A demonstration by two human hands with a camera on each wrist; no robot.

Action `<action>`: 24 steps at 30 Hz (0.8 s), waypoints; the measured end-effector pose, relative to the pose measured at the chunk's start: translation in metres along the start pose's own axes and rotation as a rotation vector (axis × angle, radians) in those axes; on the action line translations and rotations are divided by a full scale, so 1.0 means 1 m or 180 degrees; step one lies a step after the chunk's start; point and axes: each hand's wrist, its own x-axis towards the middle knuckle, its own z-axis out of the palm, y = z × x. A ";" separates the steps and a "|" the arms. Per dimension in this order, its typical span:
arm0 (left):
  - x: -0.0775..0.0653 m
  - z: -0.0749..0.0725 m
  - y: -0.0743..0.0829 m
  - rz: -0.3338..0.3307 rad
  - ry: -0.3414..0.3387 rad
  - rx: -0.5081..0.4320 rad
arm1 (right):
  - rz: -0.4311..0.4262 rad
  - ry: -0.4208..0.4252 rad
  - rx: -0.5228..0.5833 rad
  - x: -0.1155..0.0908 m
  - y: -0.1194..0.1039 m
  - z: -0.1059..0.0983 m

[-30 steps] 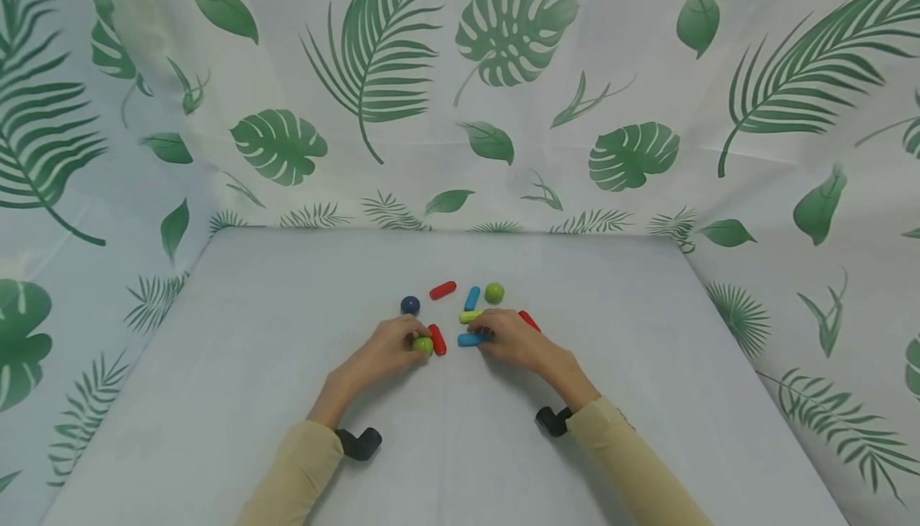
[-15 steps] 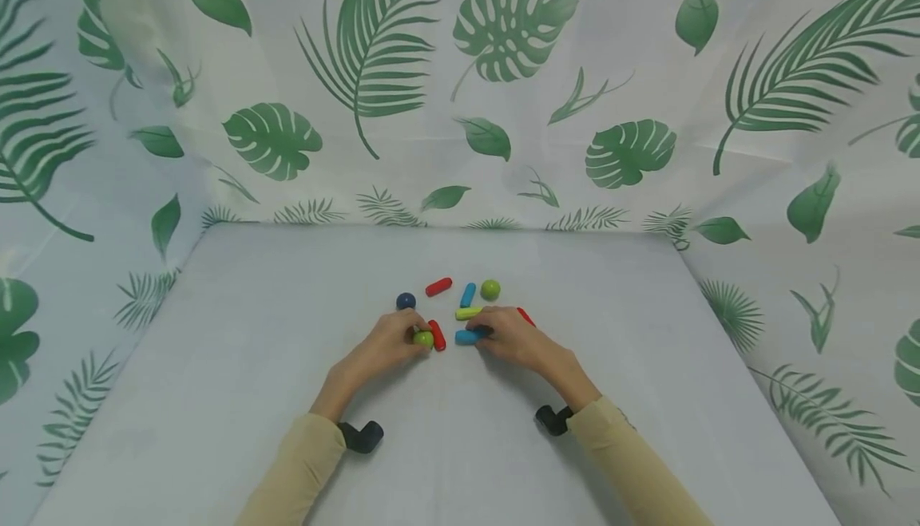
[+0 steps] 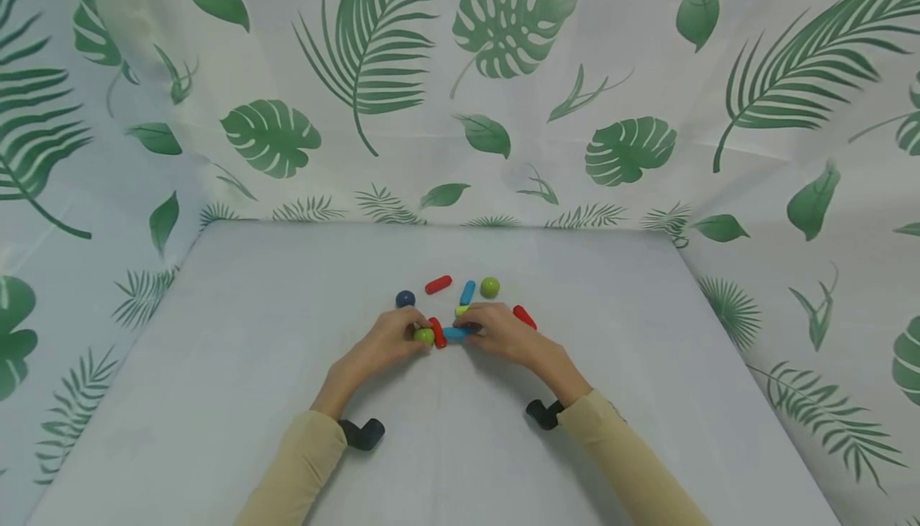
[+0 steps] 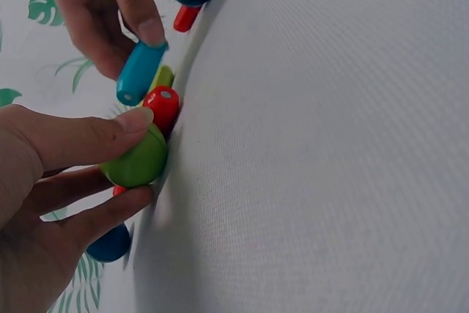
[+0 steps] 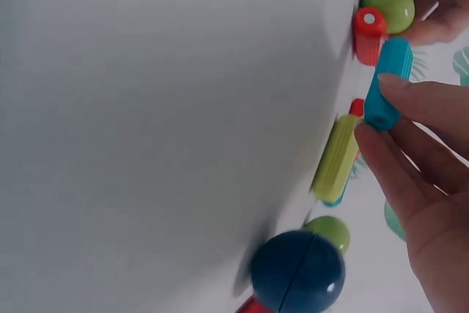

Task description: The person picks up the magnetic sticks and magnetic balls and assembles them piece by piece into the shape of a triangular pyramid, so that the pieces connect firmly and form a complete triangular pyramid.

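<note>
My left hand [image 3: 391, 330] pinches a green ball [image 4: 139, 160] between thumb and fingers. Right against that ball lies a short red rod [image 3: 437, 333], with a small pale disc on its end [image 4: 165, 94]. In my right hand [image 3: 501, 328] is a blue rod [image 5: 388, 82], gripped by thumb and fingertips. Its free end points at the red rod and sits close to its side. Just beyond the right fingers lies a yellow-green rod [image 5: 337, 157], partly covered in the head view. A dark blue ball [image 5: 297, 273] near the right hand is hidden from the head camera.
Behind the hands lie another dark blue ball [image 3: 406, 298], a red rod [image 3: 438, 284], a second blue rod [image 3: 468, 292] and a second green ball [image 3: 490, 287]. One more red rod [image 3: 525, 317] is right of the right hand. Leaf-printed cloth [image 3: 402, 151] walls the white table [image 3: 287, 270].
My right hand has moved left, bringing the blue rod close to the red rod's side. The red rod now sits against the green ball, and the left hand has barely moved.
</note>
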 end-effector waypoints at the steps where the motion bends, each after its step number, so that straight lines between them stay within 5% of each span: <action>1: 0.000 0.000 0.000 0.0046 0.0001 -0.0011 | -0.0039 -0.0004 -0.0005 0.001 -0.001 0.001; 12: 0.000 -0.001 -0.004 0.0397 0.0103 0.0010 | -0.0270 0.0019 -0.0101 0.006 -0.008 0.001; 24: -0.003 0.000 -0.006 0.0237 0.0073 -0.0040 | -0.0374 -0.0024 -0.0078 0.007 -0.011 0.002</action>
